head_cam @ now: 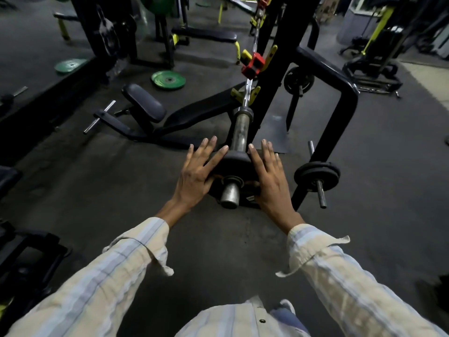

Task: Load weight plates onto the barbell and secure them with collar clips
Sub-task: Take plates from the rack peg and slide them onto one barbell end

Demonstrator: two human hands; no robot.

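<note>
A black weight plate (234, 162) sits on the near sleeve of the barbell (239, 132), close to the sleeve's end (229, 195). My left hand (198, 172) presses flat against the plate's left side, fingers spread, thumb on its face. On the plate's right side lies my right hand (269, 177), held the same way. The bar runs away from me into the black rack. A red collar clip (252, 65) hangs near the rack's yellow hooks, further up the bar.
More black plates (317, 175) rest on storage pegs of the rack at the right. Green plates (168, 79) lie on the floor at the back left. A black bench (145, 105) stands left of the bar. Dark rubber floor lies around me.
</note>
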